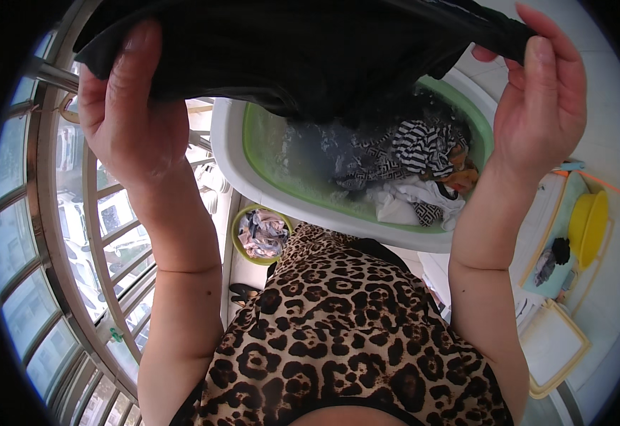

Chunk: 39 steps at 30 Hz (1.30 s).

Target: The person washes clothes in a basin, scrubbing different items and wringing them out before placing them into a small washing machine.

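Observation:
A black garment (299,53) is stretched between my raised hands above a white and green tub (267,197). My left hand (129,106) grips its left end, thumb on top. Its right end is pinched between the thumb and fingers of my right hand (541,96). Cloudy water fills part of the tub. In it lie a black-and-white striped cloth (427,146), a cloth with a dark key pattern (374,165), a white cloth (400,199) and an orange-brown cloth (463,178). The garment hides the tub's far side.
A green basin (235,242) of crumpled clothes stands on the floor below the tub, with dark shoes (243,292) nearby. Window bars (94,213) run along the left. At right are a yellow basin (588,229), small dark cloths (552,258) and a yellow-rimmed lid or tray (581,341).

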Each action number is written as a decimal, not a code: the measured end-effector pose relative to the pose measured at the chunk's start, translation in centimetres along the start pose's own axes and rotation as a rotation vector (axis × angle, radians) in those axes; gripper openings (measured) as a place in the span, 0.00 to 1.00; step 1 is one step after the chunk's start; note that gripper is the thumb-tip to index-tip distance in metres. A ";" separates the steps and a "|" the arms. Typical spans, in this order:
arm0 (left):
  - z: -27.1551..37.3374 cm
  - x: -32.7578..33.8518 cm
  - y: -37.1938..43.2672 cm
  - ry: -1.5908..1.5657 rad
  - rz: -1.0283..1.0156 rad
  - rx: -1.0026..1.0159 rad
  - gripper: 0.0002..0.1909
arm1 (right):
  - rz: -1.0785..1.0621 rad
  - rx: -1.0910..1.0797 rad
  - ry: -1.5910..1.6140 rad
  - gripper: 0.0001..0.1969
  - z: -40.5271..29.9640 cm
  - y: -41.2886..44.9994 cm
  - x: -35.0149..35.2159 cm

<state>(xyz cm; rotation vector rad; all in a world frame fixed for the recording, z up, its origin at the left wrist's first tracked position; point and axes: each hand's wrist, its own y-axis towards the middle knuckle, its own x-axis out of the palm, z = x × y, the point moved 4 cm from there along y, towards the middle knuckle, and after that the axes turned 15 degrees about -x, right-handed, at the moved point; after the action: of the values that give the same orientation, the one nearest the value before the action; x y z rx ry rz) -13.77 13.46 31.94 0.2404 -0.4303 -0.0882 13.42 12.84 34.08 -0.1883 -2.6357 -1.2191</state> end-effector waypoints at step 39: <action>-6.4 1.4 0.9 0.955 -0.046 -0.207 0.10 | -0.490 0.237 -0.439 0.12 7.8 -4.9 -1.7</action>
<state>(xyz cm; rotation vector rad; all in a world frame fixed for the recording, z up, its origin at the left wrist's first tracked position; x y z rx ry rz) -9.78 15.48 27.09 0.0679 0.5332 -0.0540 12.85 15.62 25.15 0.2824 -3.3197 -1.0673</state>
